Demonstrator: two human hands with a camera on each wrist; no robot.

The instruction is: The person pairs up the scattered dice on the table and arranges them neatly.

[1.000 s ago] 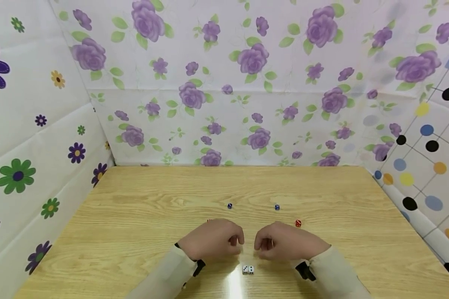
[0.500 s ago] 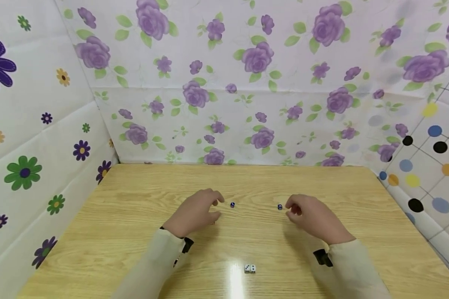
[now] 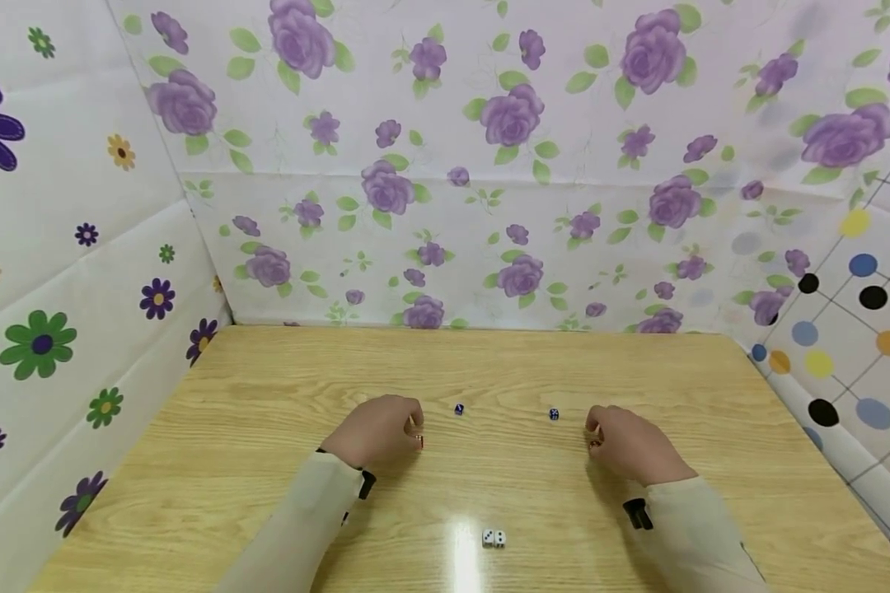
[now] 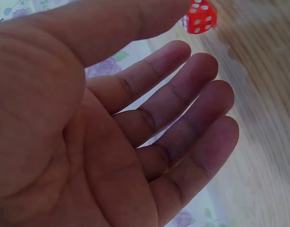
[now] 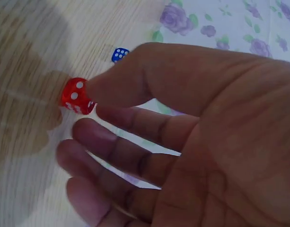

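Two red dice with white dots lie towards the middle of the wooden table. My left hand (image 3: 380, 427) is at the left red die (image 4: 201, 18); its thumb tip overlaps the die in the left wrist view, and the fingers are spread apart from it, gently bent. At the right red die (image 5: 77, 96), the thumb and index tips of my right hand (image 3: 630, 441) come right to its side, the thumb covering part of it. Its other fingers are loosely bent. Between the hands and slightly farther back sit two blue dice, a left one (image 3: 459, 409) and a right one (image 3: 554, 414).
Two white dice (image 3: 494, 539) stand side by side near the front of the wooden table (image 3: 304, 362), close to a bright reflection. Flower-patterned cloth (image 3: 445, 222) hangs behind the table and along the left; dotted cloth (image 3: 838, 354) lines the right side.
Both hands have moved from near the middle outwards, first away from the body, then slightly down to the red dice. The white and blue dice stay in place.
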